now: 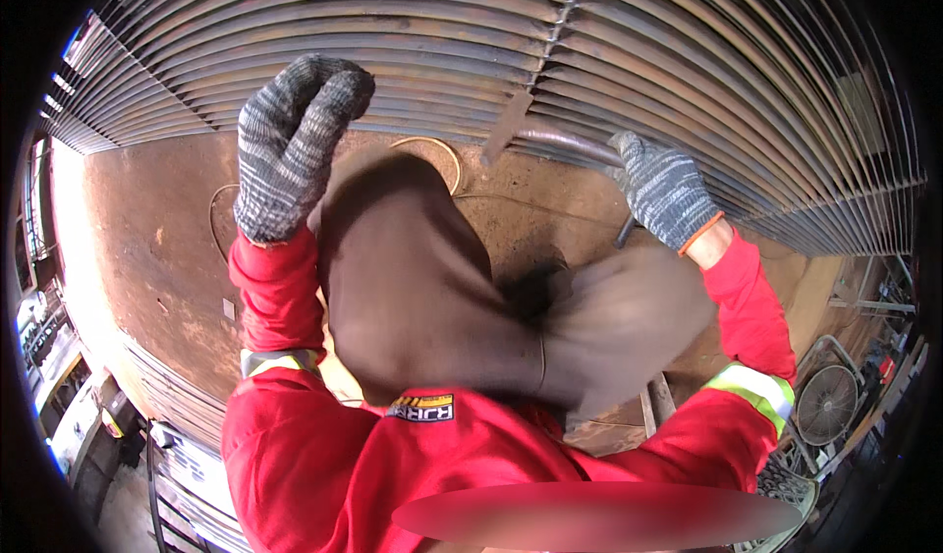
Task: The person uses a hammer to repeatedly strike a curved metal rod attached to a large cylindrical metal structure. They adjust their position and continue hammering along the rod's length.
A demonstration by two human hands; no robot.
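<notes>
My left hand (293,145), in a grey knit glove, is raised at the left with its fingers curled over. It sits against the top edge of a brown cloth (413,278) that hangs in the middle of the view; whether it grips the cloth is unclear. My right hand (665,196), gloved the same way, is closed around a dark metal rod (565,141). The rod lies along the lower edge of a big grate of curved steel bars (491,42). A flat rusty strip (506,126) leans on the grate just left of the rod. Red sleeves with reflective bands cover both arms.
A rusty steel plate (167,248) lies below the grate, with a loop of thin wire (437,150) on it. More ribbed steel is stacked at the lower left (187,406). A round fan (827,404) and metal frames stand at the lower right.
</notes>
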